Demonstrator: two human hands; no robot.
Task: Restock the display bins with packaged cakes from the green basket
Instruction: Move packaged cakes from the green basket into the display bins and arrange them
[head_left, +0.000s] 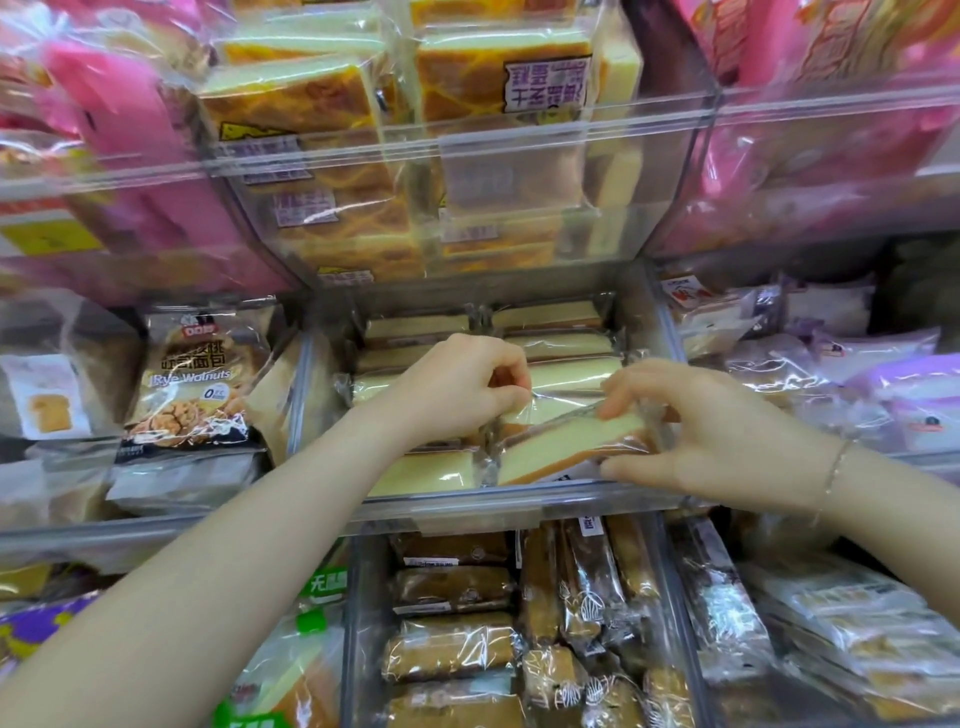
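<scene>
Over middle bin (519, 501): pale yellow clear-wrapped cake (566, 441), brown-edged, tilted.

2 hands (457, 389) at 12 o'clock. 1 bracelet (835, 467) at 3 o'clock. 1 Rye Walnuts bag (192, 374) at 9 o'clock.

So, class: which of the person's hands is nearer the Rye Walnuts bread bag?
Left. The left hand is just right of the Rye Walnuts bread bag, over the neighbouring bin; the right hand is farther right, gripping a wrapped cake slice.
</scene>
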